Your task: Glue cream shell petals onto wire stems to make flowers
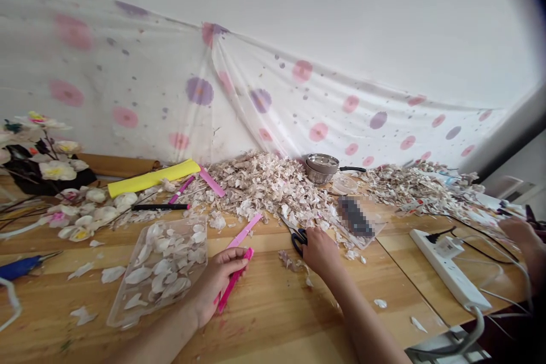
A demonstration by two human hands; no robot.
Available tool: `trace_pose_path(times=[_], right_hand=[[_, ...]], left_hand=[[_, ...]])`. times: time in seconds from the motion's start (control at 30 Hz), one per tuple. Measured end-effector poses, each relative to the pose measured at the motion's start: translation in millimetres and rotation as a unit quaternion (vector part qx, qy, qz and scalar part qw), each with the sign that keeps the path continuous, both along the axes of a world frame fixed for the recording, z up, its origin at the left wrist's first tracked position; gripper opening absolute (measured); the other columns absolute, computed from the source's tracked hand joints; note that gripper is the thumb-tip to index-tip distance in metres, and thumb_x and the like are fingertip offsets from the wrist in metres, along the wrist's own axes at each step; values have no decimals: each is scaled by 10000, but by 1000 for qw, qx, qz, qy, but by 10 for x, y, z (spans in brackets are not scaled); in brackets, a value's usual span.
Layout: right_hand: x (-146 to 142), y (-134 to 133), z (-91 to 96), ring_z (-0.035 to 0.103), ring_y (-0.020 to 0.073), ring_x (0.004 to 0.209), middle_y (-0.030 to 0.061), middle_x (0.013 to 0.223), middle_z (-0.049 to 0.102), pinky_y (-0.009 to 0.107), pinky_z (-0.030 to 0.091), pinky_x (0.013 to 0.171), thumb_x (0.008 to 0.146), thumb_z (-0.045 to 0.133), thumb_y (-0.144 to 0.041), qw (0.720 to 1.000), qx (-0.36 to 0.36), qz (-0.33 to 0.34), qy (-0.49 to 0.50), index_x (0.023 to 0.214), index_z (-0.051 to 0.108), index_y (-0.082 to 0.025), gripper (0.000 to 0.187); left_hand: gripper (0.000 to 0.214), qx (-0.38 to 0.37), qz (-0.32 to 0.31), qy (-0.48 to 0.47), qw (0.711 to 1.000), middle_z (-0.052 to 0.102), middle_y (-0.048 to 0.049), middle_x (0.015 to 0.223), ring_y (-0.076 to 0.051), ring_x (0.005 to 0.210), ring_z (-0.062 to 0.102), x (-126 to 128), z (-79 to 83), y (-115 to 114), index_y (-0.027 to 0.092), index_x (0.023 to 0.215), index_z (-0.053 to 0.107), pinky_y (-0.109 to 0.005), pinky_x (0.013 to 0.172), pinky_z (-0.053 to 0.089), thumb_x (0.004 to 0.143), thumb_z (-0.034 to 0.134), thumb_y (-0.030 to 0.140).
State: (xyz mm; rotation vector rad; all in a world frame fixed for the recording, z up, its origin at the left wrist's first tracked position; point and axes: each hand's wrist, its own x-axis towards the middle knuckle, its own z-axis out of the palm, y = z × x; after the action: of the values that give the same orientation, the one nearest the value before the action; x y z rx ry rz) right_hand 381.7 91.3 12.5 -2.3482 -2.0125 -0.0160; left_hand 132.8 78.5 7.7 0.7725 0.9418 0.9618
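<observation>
My left hand [215, 284] is closed on a bright pink strip [234, 284], held just above the wooden table [273, 318]. It hovers beside a clear plastic tray [128, 310] filled with white petals. My right hand [321, 250] rests on the table with its fingers curled at black-handled scissors [297, 237], at the edge of a big heap of white and pink petal scraps [268, 185]. A paler pink strip [244, 232] lies between the two hands.
Artificial flowers [55, 170], a yellow roll [153, 177], a black stick [161, 207] and a blue glue gun [23, 266] lie at left. Metal bowls [322, 166] stand behind the heap. A white power strip [447, 267] with cables and another person's hand [518, 233] are at right.
</observation>
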Motion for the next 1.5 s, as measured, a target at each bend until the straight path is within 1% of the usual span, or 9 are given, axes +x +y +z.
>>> trace_pose_path(times=[0.1, 0.27, 0.5, 0.6, 0.77, 0.93, 1.17, 1.33, 1.5], right_hand=[[6, 19, -14, 627, 231, 900, 88, 952, 663, 367, 473, 769, 856, 584, -246, 1000, -25, -7, 3, 1003, 595, -128, 189], [82, 2, -23, 594, 205, 991, 51, 1027, 638, 413, 457, 890, 907, 579, -294, 998, -39, 15, 40, 983, 614, -150, 167], [367, -137, -8, 581, 202, 865, 50, 869, 630, 356, 434, 795, 831, 552, -184, 976, -16, 19, 218, 839, 598, -153, 56], [431, -175, -10, 580, 202, 771, 51, 789, 615, 304, 427, 667, 774, 511, -237, 939, 16, 3, 343, 826, 548, -168, 94], [349, -220, 39, 542, 131, 559, -3, 695, 578, 204, 279, 424, 744, 537, -486, 839, 41, -5, 543, 887, 445, -202, 331], [154, -282, 91, 458, 80, 400, -64, 544, 513, 181, 272, 378, 721, 599, -577, 761, 44, 3, 648, 837, 404, -216, 426], [-357, -309, 181, 510, 92, 406, -77, 615, 627, 196, 397, 402, 623, 760, -337, 707, 21, 57, 704, 1248, 351, -229, 754], [-758, -195, 150, 525, 74, 465, -9, 747, 690, 204, 439, 453, 590, 782, -274, 680, -16, 94, 727, 1054, 468, -198, 565], [-955, -105, -6, 501, 75, 460, -52, 649, 640, 185, 394, 431, 585, 815, -289, 662, -15, 102, 742, 981, 464, -209, 536]], left_hand=[[223, -6, 2, -8, 1000, 633, -18, 633, -116, 606, 513, -12, -5, 7, 140, 707, 726, -235, 631, 376, 534, 806, 255], [230, -7, 4, -21, 1000, 631, -24, 627, -120, 611, 525, -20, -1, 30, 136, 671, 710, -235, 642, 390, 522, 824, 269], [286, 7, 5, -19, 1000, 602, -3, 607, -107, 590, 492, -30, -3, 48, 135, 672, 698, -227, 614, 369, 516, 849, 320], [284, 14, 5, -11, 1000, 586, 5, 587, -104, 568, 467, -37, -12, 45, 134, 695, 706, -231, 589, 349, 532, 841, 323], [275, 23, 11, -10, 1000, 576, 7, 580, -112, 563, 459, -39, 12, 37, 133, 715, 716, -241, 574, 343, 530, 825, 303], [227, 31, 6, -13, 999, 544, 19, 531, -105, 521, 437, -48, 53, 48, 140, 689, 707, -235, 530, 308, 549, 804, 290], [256, 36, 11, 1, 999, 557, 22, 565, -96, 557, 452, -49, -1, 66, 139, 683, 701, -217, 577, 333, 562, 817, 332], [264, 37, -5, 39, 999, 639, -11, 652, -145, 633, 530, -41, -64, 37, 153, 739, 700, -254, 639, 375, 611, 781, 370], [233, 86, -36, 113, 989, 615, 2, 608, -160, 626, 497, -51, -63, 44, 153, 693, 706, -270, 618, 335, 643, 759, 374]])
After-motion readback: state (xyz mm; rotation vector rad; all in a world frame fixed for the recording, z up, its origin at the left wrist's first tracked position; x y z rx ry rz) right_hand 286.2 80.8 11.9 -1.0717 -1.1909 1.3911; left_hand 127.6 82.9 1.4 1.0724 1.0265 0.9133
